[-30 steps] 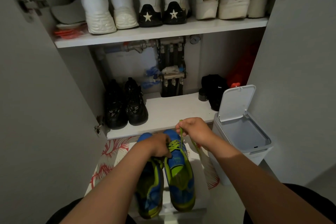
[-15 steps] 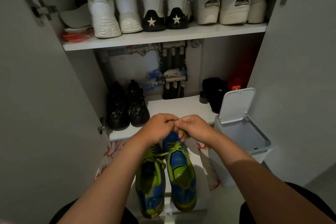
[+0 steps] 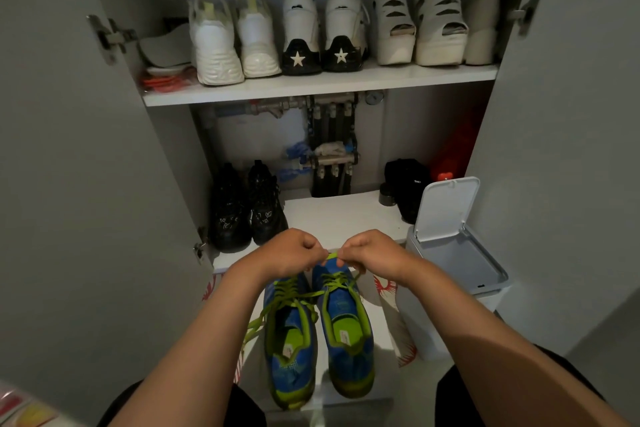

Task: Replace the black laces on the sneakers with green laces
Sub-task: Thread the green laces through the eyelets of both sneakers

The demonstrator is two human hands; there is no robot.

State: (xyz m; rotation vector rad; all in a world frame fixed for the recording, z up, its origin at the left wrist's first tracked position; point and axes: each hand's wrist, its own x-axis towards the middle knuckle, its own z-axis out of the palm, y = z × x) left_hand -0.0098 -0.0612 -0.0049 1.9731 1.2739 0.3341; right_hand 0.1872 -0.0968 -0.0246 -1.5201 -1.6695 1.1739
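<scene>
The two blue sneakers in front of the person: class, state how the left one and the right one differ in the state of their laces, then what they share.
The left sneaker has loose green lace ends trailing off its side; the right sneaker has its lace pinched near the toe by the left hand and right hand. No hand touches the left one. Both are blue with green trim and laces, toes pointing towards the cupboard.

Both forearms are bare, sleeveless; dark trousers cover the knees.

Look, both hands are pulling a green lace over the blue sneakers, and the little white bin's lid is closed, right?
Not quite: the head view shows the white bin's lid standing open. Both hands, left hand and right hand, do pinch the green lace over the blue sneakers.
</scene>
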